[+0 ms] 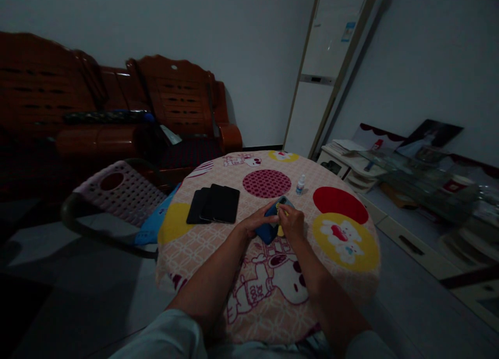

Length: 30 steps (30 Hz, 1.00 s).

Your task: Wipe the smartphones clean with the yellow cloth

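Observation:
On the round table, my left hand (258,220) is closed on a blue phone (268,233), which looks to be in a blue case. My right hand (292,221) is pinched around a small yellow piece (280,230), perhaps a cloth, pressed against the phone. The fingers partly hide both things. Just beyond my right hand stands a small white bottle (300,185) with a blue label, upright. To the left lie flat black tablet-like slabs (220,203), overlapping one another.
A patterned tablecloth (218,244) covers the table. At left stand a woven chair (120,187) and carved wooden seats (175,99). A tall white air conditioner (312,109) is at the back. On the right is a low cabinet (413,244) with a glass top and clutter.

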{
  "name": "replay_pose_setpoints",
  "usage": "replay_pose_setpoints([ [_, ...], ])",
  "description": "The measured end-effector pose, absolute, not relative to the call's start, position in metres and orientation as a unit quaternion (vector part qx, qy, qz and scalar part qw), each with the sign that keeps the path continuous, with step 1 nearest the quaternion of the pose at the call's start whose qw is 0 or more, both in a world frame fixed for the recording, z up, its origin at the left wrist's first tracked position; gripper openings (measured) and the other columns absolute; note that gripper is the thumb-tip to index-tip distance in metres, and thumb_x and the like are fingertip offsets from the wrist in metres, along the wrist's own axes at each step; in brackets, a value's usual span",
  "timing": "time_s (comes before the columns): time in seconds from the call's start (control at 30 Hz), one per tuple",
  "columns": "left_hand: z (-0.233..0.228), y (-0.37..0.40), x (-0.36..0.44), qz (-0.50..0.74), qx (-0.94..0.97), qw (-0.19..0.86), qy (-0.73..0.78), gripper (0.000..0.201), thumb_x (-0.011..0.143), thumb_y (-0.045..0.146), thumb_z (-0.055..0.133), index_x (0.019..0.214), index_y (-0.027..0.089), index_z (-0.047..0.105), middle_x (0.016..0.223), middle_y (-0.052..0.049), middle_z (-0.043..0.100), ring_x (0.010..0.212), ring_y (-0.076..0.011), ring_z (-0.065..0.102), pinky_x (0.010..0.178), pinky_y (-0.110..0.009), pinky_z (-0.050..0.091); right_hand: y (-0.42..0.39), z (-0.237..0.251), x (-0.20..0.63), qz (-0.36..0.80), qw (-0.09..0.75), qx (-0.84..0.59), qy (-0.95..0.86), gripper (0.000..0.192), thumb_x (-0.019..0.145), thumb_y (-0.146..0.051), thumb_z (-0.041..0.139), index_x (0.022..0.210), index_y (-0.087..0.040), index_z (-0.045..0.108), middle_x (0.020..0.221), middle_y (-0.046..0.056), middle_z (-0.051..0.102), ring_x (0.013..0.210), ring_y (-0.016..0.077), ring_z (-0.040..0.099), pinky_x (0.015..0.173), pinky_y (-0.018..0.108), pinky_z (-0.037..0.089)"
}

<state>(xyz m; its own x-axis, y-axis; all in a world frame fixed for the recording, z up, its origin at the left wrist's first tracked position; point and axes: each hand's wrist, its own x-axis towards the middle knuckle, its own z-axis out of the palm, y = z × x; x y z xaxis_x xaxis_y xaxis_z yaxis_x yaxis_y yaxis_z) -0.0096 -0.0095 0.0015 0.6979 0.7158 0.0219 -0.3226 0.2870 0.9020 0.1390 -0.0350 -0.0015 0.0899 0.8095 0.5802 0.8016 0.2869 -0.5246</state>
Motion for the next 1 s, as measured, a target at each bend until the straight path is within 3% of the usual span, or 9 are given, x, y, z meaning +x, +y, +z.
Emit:
replay_pose_setpoints([
  [0.23, 0.004, -0.011, -0.011, 0.338, 0.484, 0.782, 0.201, 0.079, 0.070, 0.027, 0.075, 0.141, 0.027, 0.040, 0.136, -0.010, 0.051, 0.110, -0.0260, 0.057, 0.089, -0.032, 0.045, -0.037, -0.001, 0.141, -0.044, 0.402, -0.604, -0.687, 0.025, 0.087, -0.021, 0.047, 0.091, -0.018, 0.071, 0.084, 0.009, 0.073, 0.074, 0.0196, 0.067, 0.069, 0.026, 0.046],
  [0.43, 0.007, -0.012, -0.009, 0.327, 0.505, 0.774, 0.197, 0.080, 0.068, 0.024, 0.077, 0.140, 0.023, 0.042, 0.133, -0.010, 0.053, 0.110, -0.0248, 0.056, 0.090, -0.032, 0.044, -0.038, 0.002, 0.143, -0.087, 0.357, -0.569, -0.735, 0.026, 0.089, -0.017, 0.044, 0.101, -0.014, 0.067, 0.089, 0.009, 0.071, 0.083, 0.0192, 0.064, 0.076, 0.026, 0.044],
  [0.63, 0.009, -0.013, -0.010, 0.308, 0.526, 0.770, 0.190, 0.085, 0.067, 0.027, 0.077, 0.142, 0.025, 0.038, 0.134, -0.010, 0.052, 0.107, -0.0247, 0.057, 0.087, -0.033, 0.045, -0.040, 0.012, 0.148, -0.152, 0.311, -0.606, -0.716, 0.025, 0.091, -0.016, 0.043, 0.100, -0.015, 0.066, 0.082, 0.009, 0.068, 0.076, 0.0189, 0.059, 0.069, 0.026, 0.039],
  [1.0, 0.008, -0.012, -0.012, 0.285, 0.544, 0.768, 0.183, 0.085, 0.068, 0.027, 0.077, 0.143, 0.027, 0.037, 0.135, -0.010, 0.050, 0.104, -0.0240, 0.057, 0.082, -0.032, 0.046, -0.036, 0.010, 0.159, -0.125, 0.346, -0.620, -0.693, 0.028, 0.093, -0.017, 0.040, 0.105, -0.014, 0.065, 0.080, 0.008, 0.068, 0.077, 0.0177, 0.060, 0.071, 0.025, 0.040],
])
